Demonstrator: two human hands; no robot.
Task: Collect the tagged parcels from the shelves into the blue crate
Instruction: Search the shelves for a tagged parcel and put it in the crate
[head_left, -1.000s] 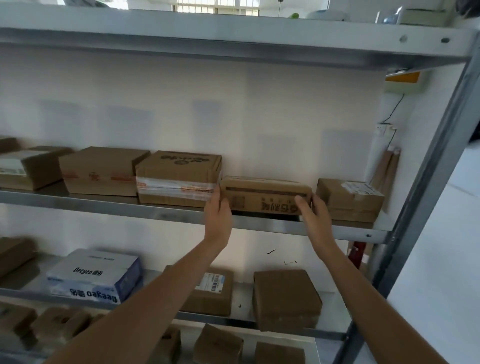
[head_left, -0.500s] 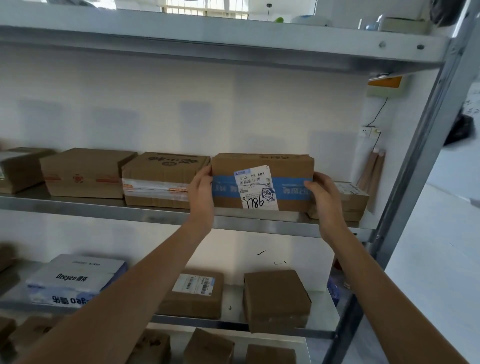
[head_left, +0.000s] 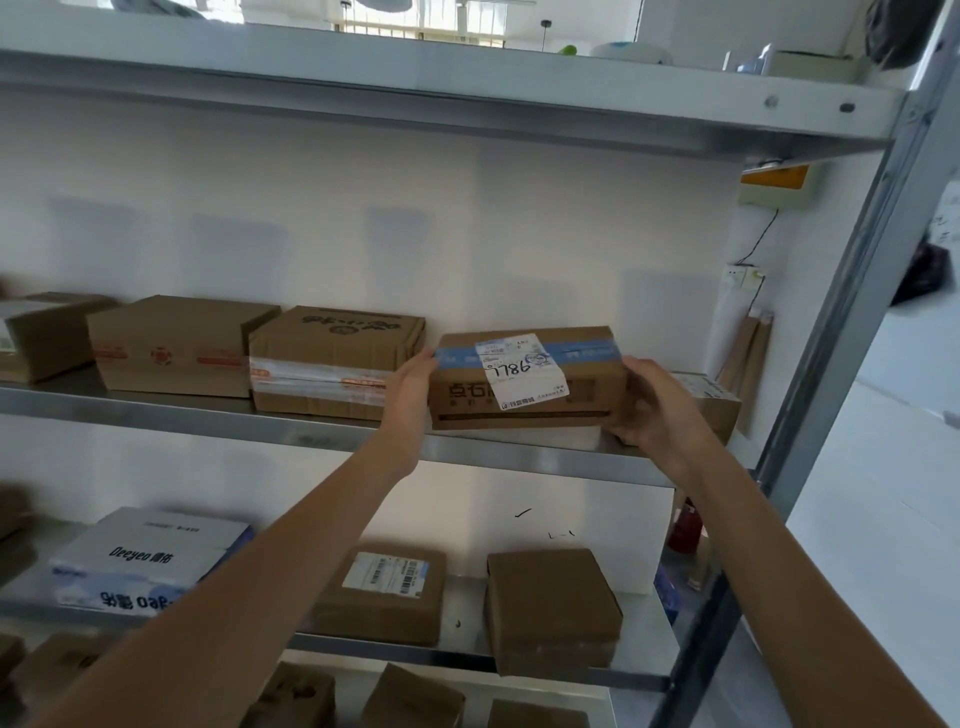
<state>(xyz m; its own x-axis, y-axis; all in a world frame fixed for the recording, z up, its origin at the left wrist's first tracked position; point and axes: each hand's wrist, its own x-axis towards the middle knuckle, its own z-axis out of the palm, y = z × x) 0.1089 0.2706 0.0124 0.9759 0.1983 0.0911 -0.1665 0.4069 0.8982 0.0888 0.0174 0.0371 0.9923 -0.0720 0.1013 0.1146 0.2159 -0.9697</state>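
A brown cardboard parcel (head_left: 524, 382) with a blue tape band and a white label marked 9786 hangs just above the middle shelf (head_left: 208, 413), at its front edge. My left hand (head_left: 413, 387) grips its left end. My right hand (head_left: 652, 408) grips its right end, fingers curled under the lower corner. The parcel's label faces me and tilts slightly back. No blue crate is in view.
Several more cardboard boxes line the middle shelf, the nearest (head_left: 332, 358) just left of my left hand and a small labelled one (head_left: 711, 397) behind my right. The lower shelf holds a white-blue Deeyeo box (head_left: 150, 558) and brown parcels (head_left: 550, 608). A metal upright (head_left: 852, 291) stands right.
The parcel was lifted off the shelf and turned in both hands; its labelled face, first hidden, then fully facing me, now tips back and the box is drawn toward me.
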